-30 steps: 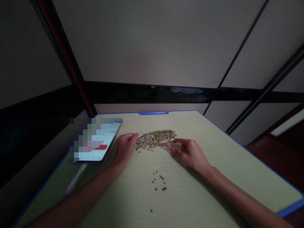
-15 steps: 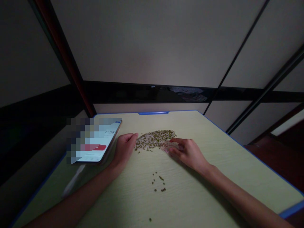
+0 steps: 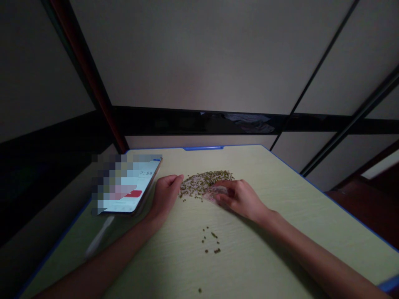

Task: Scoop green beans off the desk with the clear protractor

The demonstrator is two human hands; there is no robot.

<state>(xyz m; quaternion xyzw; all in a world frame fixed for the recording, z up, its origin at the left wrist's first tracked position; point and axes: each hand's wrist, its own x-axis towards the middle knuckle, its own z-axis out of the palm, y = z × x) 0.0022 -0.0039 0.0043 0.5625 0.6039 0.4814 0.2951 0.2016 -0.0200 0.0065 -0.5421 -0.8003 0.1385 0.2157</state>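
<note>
My left hand [image 3: 166,193] curls beside seeds [image 3: 220,176], perhaps fencing them | my right hand [image 3: 246,198], half-curled, touches film [image 3: 210,195] | I can't tell either grip.

"How's your feed?"
"Dim. I see the phone screen [image 3: 140,182] glowing left of the left hand [image 3: 165,194], partly pixelated."
"Shadows?"
"Soft ones below the right hand [image 3: 243,200]. Fine detail blurs between them; edges stretch."
</note>
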